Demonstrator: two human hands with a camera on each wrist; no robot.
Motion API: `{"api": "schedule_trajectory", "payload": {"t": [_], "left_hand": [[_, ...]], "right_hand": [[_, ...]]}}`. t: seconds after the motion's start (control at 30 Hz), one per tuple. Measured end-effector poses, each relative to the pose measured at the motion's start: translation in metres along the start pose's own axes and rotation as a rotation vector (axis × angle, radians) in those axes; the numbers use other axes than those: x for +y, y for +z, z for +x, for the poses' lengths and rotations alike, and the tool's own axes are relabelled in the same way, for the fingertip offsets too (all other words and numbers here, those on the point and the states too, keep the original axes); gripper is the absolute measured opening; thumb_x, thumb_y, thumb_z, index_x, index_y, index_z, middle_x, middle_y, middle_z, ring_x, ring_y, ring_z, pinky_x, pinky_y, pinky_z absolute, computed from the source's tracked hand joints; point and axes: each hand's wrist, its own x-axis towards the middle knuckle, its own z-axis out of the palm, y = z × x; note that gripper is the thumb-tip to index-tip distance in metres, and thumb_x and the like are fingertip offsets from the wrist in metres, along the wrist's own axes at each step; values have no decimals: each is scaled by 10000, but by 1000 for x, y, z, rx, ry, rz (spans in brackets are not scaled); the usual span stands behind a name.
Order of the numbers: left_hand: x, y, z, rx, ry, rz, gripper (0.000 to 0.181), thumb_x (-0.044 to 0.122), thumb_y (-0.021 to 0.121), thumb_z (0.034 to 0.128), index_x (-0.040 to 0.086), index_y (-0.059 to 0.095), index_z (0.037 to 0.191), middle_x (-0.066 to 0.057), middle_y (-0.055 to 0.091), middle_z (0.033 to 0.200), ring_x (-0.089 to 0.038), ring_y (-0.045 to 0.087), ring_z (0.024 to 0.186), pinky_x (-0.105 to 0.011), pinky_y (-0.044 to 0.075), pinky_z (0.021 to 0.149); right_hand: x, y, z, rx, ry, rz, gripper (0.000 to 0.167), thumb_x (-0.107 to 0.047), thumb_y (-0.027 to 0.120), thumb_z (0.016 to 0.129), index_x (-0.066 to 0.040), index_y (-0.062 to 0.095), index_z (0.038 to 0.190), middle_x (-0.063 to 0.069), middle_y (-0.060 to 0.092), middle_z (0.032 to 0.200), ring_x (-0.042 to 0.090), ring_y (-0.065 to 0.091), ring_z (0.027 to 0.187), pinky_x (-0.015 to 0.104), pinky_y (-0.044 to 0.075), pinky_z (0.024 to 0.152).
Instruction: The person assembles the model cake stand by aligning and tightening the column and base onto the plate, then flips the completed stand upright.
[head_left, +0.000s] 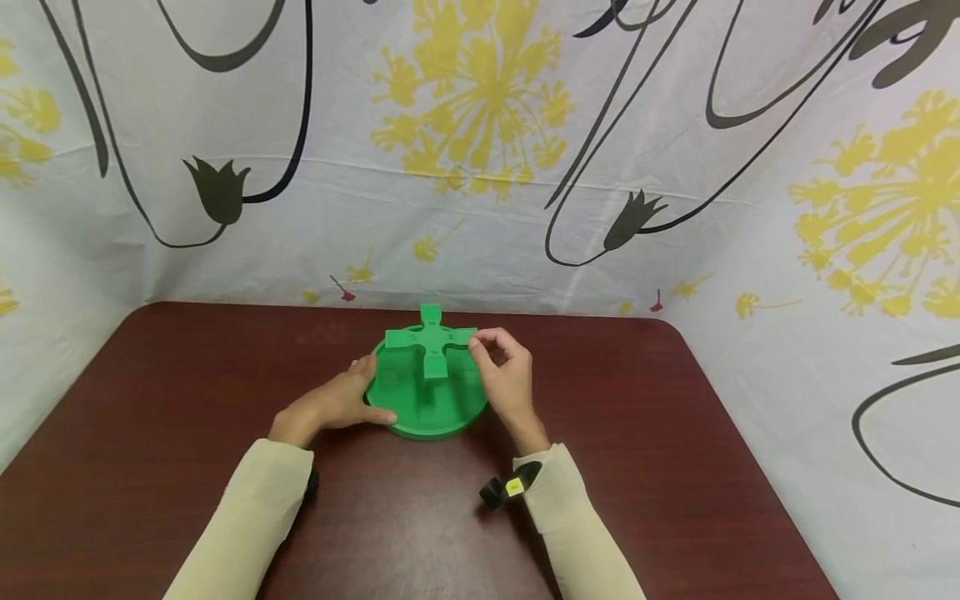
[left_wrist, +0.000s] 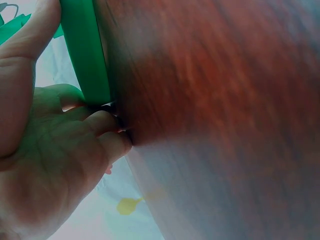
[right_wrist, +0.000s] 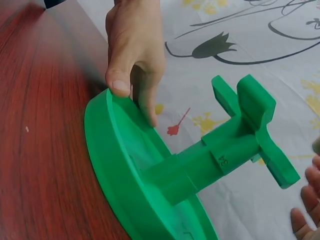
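A green round tray (head_left: 427, 417) with a raised rim stands on the table, and a stepped green post (right_wrist: 205, 162) rises from its middle. The post carries a flat green cross (head_left: 432, 337) with four arms. At the tray's left side, my left hand (head_left: 341, 400) grips the rim, thumb over the edge and fingers round the side. My right hand (head_left: 506, 375) is at the tip of the cross's right arm, fingers bent. In the right wrist view those fingers (right_wrist: 311, 192) appear just apart from that arm; the thumb is out of that view.
The dark red-brown table (head_left: 637, 467) has rounded back corners. Behind and beside it hangs a white patterned cloth (head_left: 300, 250). A black strap device (head_left: 510, 486) sits on the right wrist.
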Motion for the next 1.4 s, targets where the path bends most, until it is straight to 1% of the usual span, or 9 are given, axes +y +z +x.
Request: {"api": "schedule_trajectory", "payload": {"t": [0.1,0.2,0.33,0.53,0.63,0.77,0.9,1.3,1.4], "left_hand": [[0,0,1,1,3,0,1160,480,734,874,-64,-30,1556,-282,-31,1628,-446,-29,1506,-609,134,1188],[0,0,1,2,4,1,1165,487,734,871,-61,-32,1557,-280,-33,1629,-445,-30,1506,-609,132,1188],[0,0,1,1,4,1,1161,481,735,872,-66,-29,1556,-282,-33,1628,-446,-28,1505,-605,131,1190],[1,0,1,4,6,0,1145,455,739,878,-78,-18,1553,-288,-30,1625,-451,-26,1503,-603,128,1190],[1,0,0,6,9,1,1140,447,739,881,-81,-16,1551,-289,-26,1625,-451,-25,1503,-603,128,1191],[0,0,0,3,7,1,1133,441,735,886,-84,-18,1550,-289,-27,1625,-451,-26,1503,-605,129,1190],[0,0,1,3,7,-5,1131,437,737,886,-84,-16,1550,-287,-29,1626,-449,-27,1504,-604,129,1190],[0,0,-1,6,10,2,1127,442,732,889,-81,-14,1552,-289,-23,1625,-448,-24,1505,-602,125,1192],[0,0,0,7,12,1,1130,441,735,887,-83,-14,1551,-291,-22,1625,-451,-23,1504,-603,127,1191]], "right_hand": [[3,-1,0,22,27,-23,227,18,641,930,95,652,1143,258,654,1118,347,645,862,405,535,755],[5,-1,1,-47,85,-23,367,-2,634,937,53,580,1296,236,576,1324,408,611,1105,517,515,892],[7,-1,3,-117,140,-5,388,-24,622,954,30,554,1333,214,566,1356,360,563,1235,471,489,949],[7,-2,2,-121,145,-14,335,-22,620,955,27,584,1285,231,606,1272,321,606,1163,303,476,863],[8,-2,2,-123,134,-17,326,-14,619,954,57,583,1271,246,610,1233,286,613,1096,300,478,838],[9,-1,2,-120,119,-17,301,-1,624,945,73,598,1236,253,616,1164,171,590,955,303,483,801],[9,0,2,-106,110,-3,256,10,627,939,61,625,1190,250,628,1135,88,579,897,232,480,774],[10,-1,2,-106,116,38,217,5,614,955,89,639,1153,264,644,1135,80,615,873,197,490,760],[22,1,3,-99,110,48,225,-17,624,957,90,642,1155,253,650,1128,201,636,900,226,497,758]]}}
